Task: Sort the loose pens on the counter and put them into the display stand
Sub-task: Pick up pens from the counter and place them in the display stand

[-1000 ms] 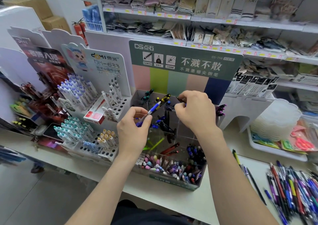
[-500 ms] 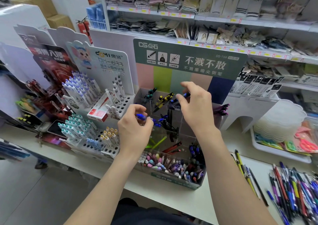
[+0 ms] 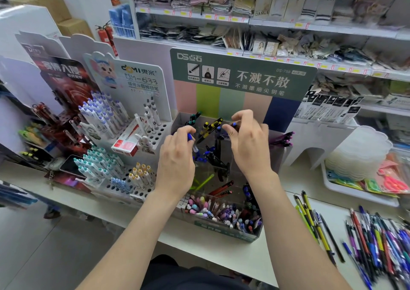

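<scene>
Your left hand (image 3: pixel 176 159) pinches a blue pen (image 3: pixel 190 137) nearly upright, clear tip down. Your right hand (image 3: pixel 249 144) pinches a blue-tipped pen (image 3: pixel 234 124) over the pen-filled display stand (image 3: pixel 224 231).

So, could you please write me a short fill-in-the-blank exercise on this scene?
The pen in the left hand is ___.
The right hand pinches a dark pen beside yellow-and-___ pens.
The display stand has a ___ header.
The loose pens lie on the counter to the person's ___.
Missing: blue; black; green; right.
</scene>
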Available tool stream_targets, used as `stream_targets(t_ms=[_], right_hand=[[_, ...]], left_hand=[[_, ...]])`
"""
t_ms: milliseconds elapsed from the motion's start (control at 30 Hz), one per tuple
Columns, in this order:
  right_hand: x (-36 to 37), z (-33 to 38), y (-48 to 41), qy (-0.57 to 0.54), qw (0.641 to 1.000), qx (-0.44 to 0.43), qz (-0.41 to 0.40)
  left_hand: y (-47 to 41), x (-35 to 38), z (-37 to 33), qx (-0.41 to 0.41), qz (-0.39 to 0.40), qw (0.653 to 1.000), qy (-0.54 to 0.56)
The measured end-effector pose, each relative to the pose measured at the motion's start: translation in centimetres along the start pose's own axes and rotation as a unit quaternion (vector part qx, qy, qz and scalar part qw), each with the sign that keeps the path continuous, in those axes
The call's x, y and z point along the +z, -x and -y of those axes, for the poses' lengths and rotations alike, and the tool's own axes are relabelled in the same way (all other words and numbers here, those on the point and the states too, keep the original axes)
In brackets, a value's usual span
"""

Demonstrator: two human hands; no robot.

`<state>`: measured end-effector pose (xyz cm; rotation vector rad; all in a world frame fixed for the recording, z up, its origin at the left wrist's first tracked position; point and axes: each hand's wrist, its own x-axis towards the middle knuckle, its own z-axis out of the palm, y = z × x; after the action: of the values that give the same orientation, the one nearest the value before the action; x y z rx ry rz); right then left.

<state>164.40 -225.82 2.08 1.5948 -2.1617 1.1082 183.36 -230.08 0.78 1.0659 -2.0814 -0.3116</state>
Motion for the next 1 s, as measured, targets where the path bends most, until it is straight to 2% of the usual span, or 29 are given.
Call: stream_targets(t_ms=[67,167,400,567,600,700,733,800,900,1000], right_hand=[[-0.1,-0.2,0.0,0.057,0.998,-0.002,-0.023],[0.0,-0.4,0.1,0.126,0.992,-0.006,0.019],[-0.4,0.1,1.3,0.082,0.997,0.006,0.003],[-0.6,0.6,2.0,0.063,0.997,0.018,-0.045],[-0.7,0.7,2.3,0.058,0.996,0.021,-0.060],[-1.0,1.0,3.4,0.054,0.992,0.039,-0.109],[-1.0,1.0,3.7,0.053,0.990,0.045,-0.123],[-1.0,0.9,4.5,0.044,0.988,0.045,-0.140],[-0.7,1.1,5.6,-0.020,0.993,0.017,-0.112],[-0.9,1.9,6.6,-0.090,0.995,0.031,-0.008]], left_hand=[[0.0,0.2,0.3,0.010,0.017,1.000,-0.023],[0.2,0.8,0.9,0.010,0.053,0.997,-0.062],[-0.3,0.5,1.5,0.032,0.034,0.996,-0.081],[0.9,2.2,2.1,0.070,0.153,0.956,-0.242],[1.0,2.4,2.1,0.066,0.142,0.959,-0.236],[1.3,2.5,1.4,0.033,0.036,0.986,-0.162],[1.4,2.6,1.4,0.028,0.027,0.988,-0.151],[1.5,3.1,1.6,0.030,0.064,0.986,-0.153],[1.9,3.7,1.7,0.037,0.116,0.978,-0.168],[2.1,3.5,1.2,0.044,0.091,0.988,-0.118]])
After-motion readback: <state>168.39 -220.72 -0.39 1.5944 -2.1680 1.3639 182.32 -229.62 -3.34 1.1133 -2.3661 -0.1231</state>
